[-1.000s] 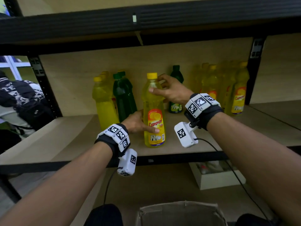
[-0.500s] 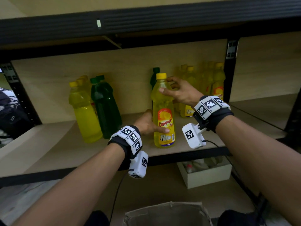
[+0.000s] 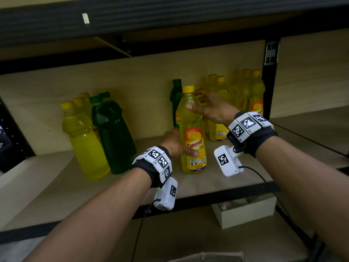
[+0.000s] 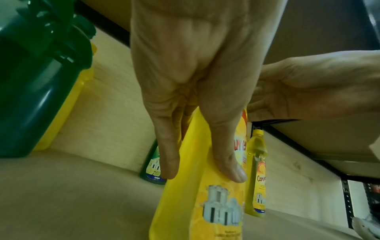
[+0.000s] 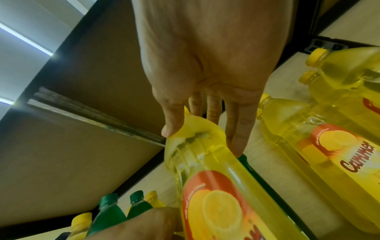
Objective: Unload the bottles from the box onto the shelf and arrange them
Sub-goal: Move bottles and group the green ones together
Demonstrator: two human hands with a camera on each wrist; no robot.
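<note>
Both hands (image 3: 175,143) still gripping upright yellow bottle (image 3: 192,133), shelf (image 3: 56,186)

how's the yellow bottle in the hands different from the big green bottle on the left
The yellow bottle has a yellow cap and shows a Cammer lemon label; the big green bottle has a green cap and shows no label from here. The left hand and right hand hold the yellow bottle; the green bottle stands untouched, close beside other bottles. Both stand upright on the shelf.

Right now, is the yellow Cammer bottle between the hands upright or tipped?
Upright: the yellow Cammer bottle stands on the shelf, cap up, left hand low, right hand near its shoulder.
</note>
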